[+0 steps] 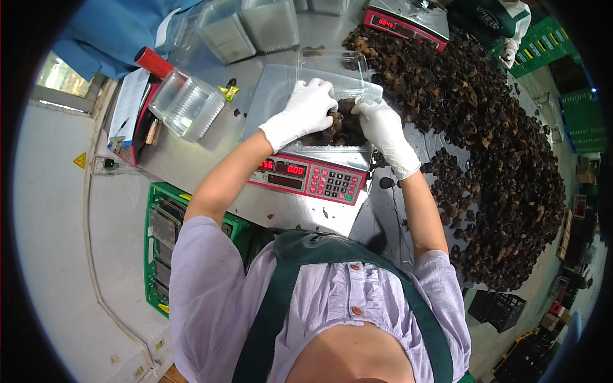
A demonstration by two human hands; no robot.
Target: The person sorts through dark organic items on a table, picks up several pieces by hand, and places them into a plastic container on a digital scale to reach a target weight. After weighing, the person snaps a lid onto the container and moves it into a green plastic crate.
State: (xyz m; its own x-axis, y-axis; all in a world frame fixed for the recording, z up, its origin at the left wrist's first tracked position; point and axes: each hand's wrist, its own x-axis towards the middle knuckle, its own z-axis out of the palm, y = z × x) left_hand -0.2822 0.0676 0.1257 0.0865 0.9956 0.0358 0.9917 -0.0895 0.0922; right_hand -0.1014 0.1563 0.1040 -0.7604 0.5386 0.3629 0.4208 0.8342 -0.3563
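Dark wood ear mushrooms [340, 128] fill a clear plastic clamshell box [330, 150], whose lid [330, 64] stands open at the back. The box sits on the plate [268, 91] of a red electronic scale [306, 178] with lit digits and a keypad. My left hand [306, 107], in a white glove, reaches over the box's left side with curled fingertips at the mushrooms. At the right side my right hand [384, 129], also gloved, bends its fingers over the contents. Whether either hand grips a piece is hidden.
A large heap of mushrooms [498, 158] covers the table's right. Stacked clear boxes [194, 107], a red cylinder [153, 62] and a clipboard [128, 103] lie left. Across the table are another scale [404, 28] and a co-worker's gloved hand [508, 52]. A green crate [155, 287] stands below left.
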